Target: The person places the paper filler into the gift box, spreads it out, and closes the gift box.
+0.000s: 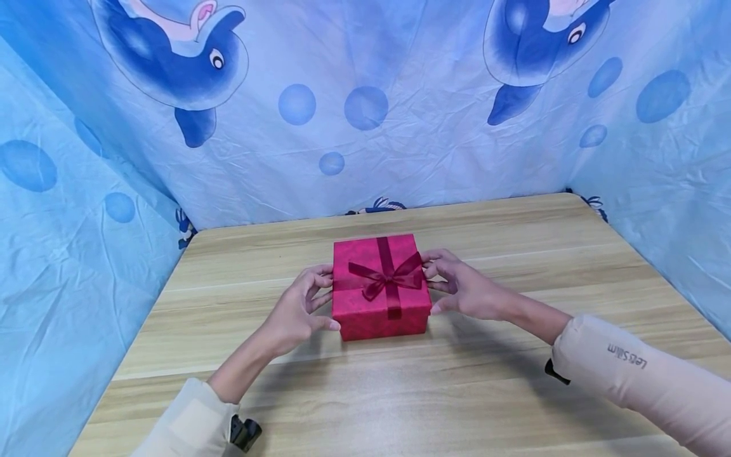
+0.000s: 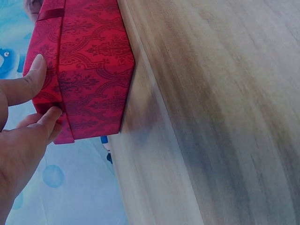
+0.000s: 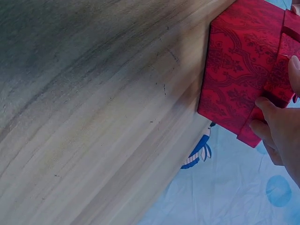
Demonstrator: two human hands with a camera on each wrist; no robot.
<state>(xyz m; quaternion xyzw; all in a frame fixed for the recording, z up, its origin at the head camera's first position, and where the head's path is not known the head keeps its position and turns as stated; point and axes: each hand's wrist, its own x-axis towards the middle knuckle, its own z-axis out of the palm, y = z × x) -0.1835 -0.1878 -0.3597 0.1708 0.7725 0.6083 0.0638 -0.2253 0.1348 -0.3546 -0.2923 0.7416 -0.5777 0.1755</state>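
Note:
A red gift box (image 1: 379,276) with a damask pattern sits near the middle of the wooden table. Its lid is on, and a dark red ribbon tied in a bow (image 1: 388,278) crosses the top. From the left side, my left hand (image 1: 299,311) grips the lid, thumb at the near corner and fingers along the side. My right hand (image 1: 465,285) holds the opposite side of the lid the same way. In the left wrist view, fingertips (image 2: 55,111) press on the lid's side over the ribbon. The right wrist view has fingertips (image 3: 263,102) at the lid's lower edge.
The light wooden table (image 1: 377,400) spreads around the box. A blue curtain (image 1: 320,57) printed with dolphins and bubbles hangs behind it and on both sides. Pale sleeves (image 1: 634,374) cover both forearms, with a black strap (image 1: 245,433) at the left one.

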